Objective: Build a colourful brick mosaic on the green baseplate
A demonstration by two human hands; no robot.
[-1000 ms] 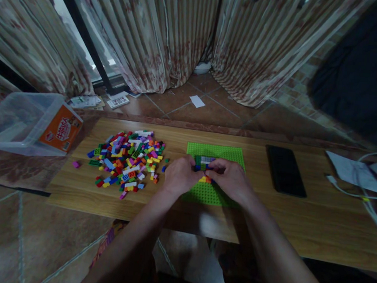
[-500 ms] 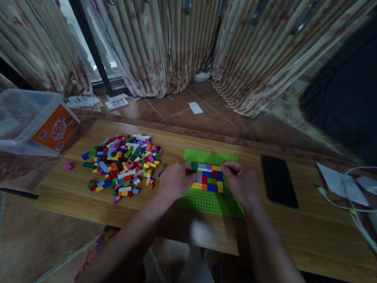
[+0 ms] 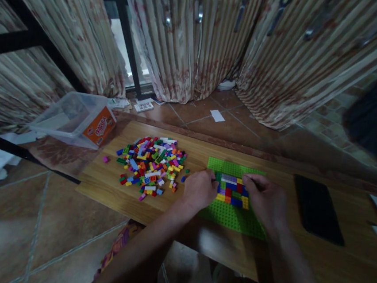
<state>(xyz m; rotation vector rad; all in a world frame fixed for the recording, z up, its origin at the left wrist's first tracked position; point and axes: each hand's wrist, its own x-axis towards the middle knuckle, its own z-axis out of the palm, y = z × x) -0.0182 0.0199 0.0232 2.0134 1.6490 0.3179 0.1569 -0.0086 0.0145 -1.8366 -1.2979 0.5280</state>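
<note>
A flat patchwork of coloured toy bricks (image 3: 233,192) is fixed on a green studded baseplate (image 3: 231,219). Against the left side of the patchwork, my left hand (image 3: 201,188) is closed, its fingers curled in; whatever they may hold is hidden. My right hand (image 3: 266,200) is closed too, thumb and forefinger pinched at the far right corner by a yellow brick. Any piece in that pinch is too small or covered to make out. Left of my left hand spreads a heap of loose bricks (image 3: 153,165) in many colours.
A clear plastic box (image 3: 66,123) with an orange label stands beyond the left end of the wooden table (image 3: 110,196). A black phone (image 3: 317,209) lies right of the baseplate. White paper and a cable are at the far right. Striped curtains (image 3: 184,47) hang behind.
The head view has turned left, so the table and everything on it appear farther right. Both hands stay at the two sides of the brick patchwork, fingers closed.
</note>
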